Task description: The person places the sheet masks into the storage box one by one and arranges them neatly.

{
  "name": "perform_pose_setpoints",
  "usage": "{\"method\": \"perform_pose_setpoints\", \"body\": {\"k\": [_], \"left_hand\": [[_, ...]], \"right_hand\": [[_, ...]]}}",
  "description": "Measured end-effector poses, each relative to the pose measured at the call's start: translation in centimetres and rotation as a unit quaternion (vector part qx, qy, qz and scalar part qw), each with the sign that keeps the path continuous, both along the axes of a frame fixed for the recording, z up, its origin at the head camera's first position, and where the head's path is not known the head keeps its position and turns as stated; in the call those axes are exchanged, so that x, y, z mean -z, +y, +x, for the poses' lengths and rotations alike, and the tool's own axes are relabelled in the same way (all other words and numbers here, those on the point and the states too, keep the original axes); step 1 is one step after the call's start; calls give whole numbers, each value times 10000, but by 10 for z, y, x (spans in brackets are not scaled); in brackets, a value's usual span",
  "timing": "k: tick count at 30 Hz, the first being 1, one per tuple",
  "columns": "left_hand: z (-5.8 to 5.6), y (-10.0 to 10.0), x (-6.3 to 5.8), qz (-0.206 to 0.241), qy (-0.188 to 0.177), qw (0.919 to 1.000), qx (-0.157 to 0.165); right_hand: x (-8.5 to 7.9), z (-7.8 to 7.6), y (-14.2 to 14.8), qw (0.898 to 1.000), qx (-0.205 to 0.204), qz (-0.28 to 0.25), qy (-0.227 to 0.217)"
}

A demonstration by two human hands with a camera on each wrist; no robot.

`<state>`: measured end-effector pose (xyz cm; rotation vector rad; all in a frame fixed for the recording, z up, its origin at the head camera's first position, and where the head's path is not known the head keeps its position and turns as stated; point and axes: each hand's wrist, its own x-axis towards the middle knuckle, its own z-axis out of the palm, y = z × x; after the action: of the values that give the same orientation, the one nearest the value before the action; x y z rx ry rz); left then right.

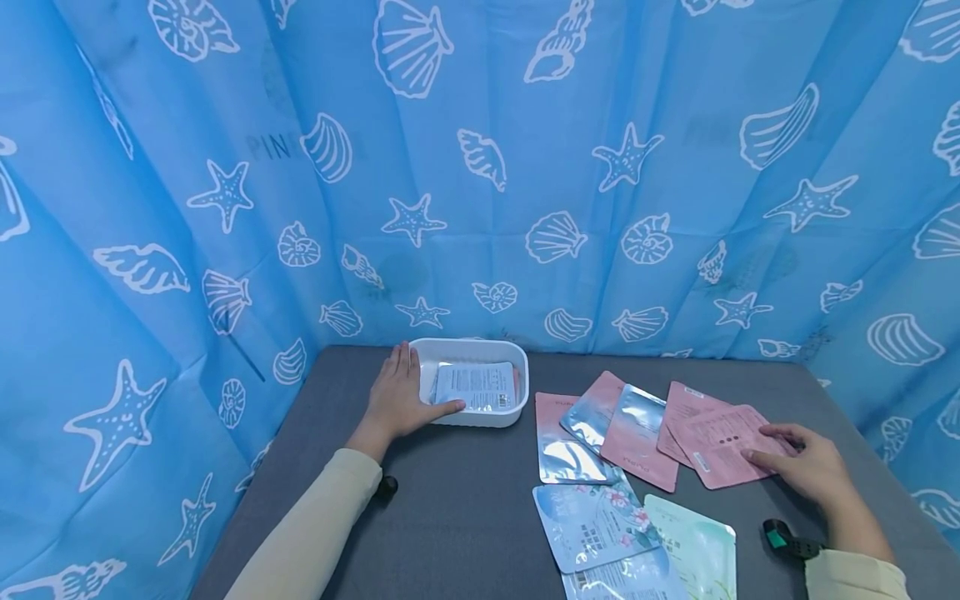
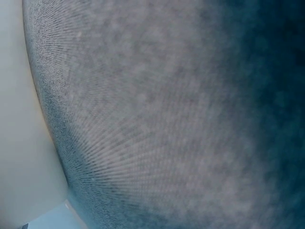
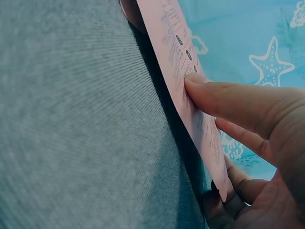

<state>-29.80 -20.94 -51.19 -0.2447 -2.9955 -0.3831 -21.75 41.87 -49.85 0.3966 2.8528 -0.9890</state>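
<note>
At the right, my right hand (image 1: 813, 467) pinches the edge of a pink face-mask sachet (image 1: 727, 446), thumb on its printed face and fingers behind. In the right wrist view the sachet (image 3: 178, 71) tilts up from the table at its near edge. My left hand (image 1: 401, 396) rests against the left side of a white plastic tray (image 1: 480, 419), its fingers fairly straight and its thumb along the front rim. Inside the tray lies a pale blue face-mask sachet (image 1: 476, 386), with a bit of pink showing under it. The left wrist view shows mostly blurred grey cloth.
Several pink-and-silver sachets (image 1: 641, 437) overlap to the right of the tray. Nearer lie blue floral sachets (image 1: 596, 525) and a pale green one (image 1: 697, 546). A blue shell-print curtain (image 1: 480, 208) stands behind and beside the grey table (image 1: 457, 517).
</note>
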Motion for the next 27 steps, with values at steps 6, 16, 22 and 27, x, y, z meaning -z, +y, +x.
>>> {"method": "perform_pose_setpoints", "body": {"k": [6, 16, 22, 27], "left_hand": [[0, 0, 0, -2, -27, 10000, -15], [0, 1, -1, -7, -57, 10000, -30], [1, 1, -2, 25, -26, 10000, -39], [2, 2, -3, 56, -7, 10000, -31]], "right_hand": [[-1, 2, -2, 10000, -2, -61, -7], [-5, 8, -10, 9996, -120, -51, 248], [-6, 10, -16, 9974, -224, -501, 459], [-11, 12, -26, 9931, -399, -882, 657]]}}
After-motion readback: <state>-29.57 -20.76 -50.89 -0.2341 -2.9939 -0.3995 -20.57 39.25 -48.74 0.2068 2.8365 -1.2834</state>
